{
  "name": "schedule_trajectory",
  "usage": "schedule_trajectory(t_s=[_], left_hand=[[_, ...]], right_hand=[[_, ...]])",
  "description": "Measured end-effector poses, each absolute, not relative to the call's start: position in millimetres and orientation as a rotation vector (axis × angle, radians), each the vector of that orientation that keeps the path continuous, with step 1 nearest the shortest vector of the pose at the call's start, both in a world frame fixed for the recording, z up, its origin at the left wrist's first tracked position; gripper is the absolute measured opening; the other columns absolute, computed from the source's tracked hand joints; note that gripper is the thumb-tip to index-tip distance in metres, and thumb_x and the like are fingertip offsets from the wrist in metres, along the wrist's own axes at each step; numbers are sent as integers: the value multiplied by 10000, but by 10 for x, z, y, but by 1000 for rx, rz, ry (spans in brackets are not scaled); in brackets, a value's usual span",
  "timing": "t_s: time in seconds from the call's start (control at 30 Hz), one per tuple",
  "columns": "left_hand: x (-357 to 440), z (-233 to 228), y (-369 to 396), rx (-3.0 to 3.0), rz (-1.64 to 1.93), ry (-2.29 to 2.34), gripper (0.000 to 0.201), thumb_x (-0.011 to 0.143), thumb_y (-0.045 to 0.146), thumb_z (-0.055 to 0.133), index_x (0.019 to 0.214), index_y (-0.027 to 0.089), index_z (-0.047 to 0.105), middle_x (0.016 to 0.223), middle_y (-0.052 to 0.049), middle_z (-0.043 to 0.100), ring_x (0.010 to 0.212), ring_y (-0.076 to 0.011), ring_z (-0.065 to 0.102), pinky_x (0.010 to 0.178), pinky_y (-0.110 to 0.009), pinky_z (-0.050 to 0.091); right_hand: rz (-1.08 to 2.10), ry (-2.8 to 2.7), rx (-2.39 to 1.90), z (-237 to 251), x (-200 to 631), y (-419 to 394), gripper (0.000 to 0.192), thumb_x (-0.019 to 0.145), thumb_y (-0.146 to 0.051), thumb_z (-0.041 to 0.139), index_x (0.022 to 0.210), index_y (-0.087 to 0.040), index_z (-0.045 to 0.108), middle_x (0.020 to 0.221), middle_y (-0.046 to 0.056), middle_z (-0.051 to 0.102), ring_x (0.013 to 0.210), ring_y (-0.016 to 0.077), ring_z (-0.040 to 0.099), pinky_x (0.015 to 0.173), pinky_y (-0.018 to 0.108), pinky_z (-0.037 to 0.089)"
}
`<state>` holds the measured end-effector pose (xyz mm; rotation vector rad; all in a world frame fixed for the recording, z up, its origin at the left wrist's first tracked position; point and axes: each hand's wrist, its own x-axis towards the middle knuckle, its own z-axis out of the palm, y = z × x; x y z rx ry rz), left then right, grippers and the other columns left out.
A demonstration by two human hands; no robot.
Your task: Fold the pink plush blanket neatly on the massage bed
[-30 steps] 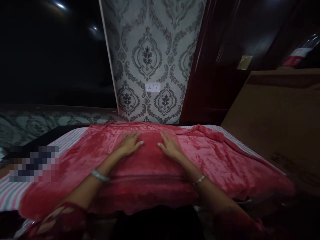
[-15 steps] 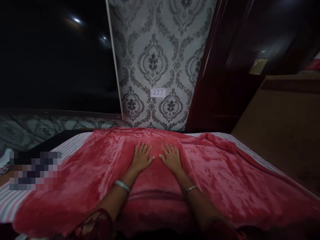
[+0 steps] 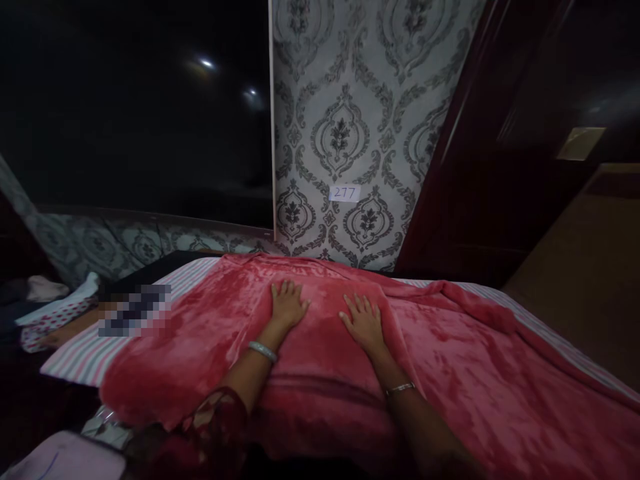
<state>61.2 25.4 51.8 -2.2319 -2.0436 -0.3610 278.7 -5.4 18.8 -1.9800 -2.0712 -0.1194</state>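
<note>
Left hand [image 3: 287,305]: open, flat on blanket [image 3: 465,373].
Right hand [image 3: 365,323]: open, flat on blanket.
Blanket: spread over bed [image 3: 95,350].

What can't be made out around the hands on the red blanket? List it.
Head view, the only one:
- What lies under the red blanket: covered by its folds beneath the left hand and right hand.
- The spot on the striped sheet at left: pixelated out.
- The dark panel at upper left: too dim.
- The blanket's near edge: cut off by the bottom of the frame.
</note>
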Motion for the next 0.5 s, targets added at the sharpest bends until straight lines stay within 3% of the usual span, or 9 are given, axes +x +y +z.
schedule_trajectory(t_s=[0.17,0.37,0.5], left_hand=[[466,548,312,-2154,-343,-2270,677,949,551,355,1526,198,400,1636,-146,293,1507,-373,226,1139,-690,236],[526,479,319,-2062,-368,-2198,667,955,514,318,1517,166,407,1621,-172,319,1495,-382,243,1120,-699,247],[557,464,348,-2064,-355,-2178,669,961,510,294,1521,159,398,1621,-177,316,1496,-376,237,1122,-698,236]], right_hand=[[-65,-2039,-1952,171,2788,-24,576,1003,-483,384,1546,-289,380,1624,65,336,1506,290,238,1192,518,156],[84,-2030,-1941,332,2794,-28,594,996,-512,405,1553,-311,355,1642,47,298,1516,282,209,1207,509,109],[227,-1983,-2034,640,2807,154,576,1001,-510,401,1521,-264,419,1565,75,440,1442,292,366,1181,491,220]])
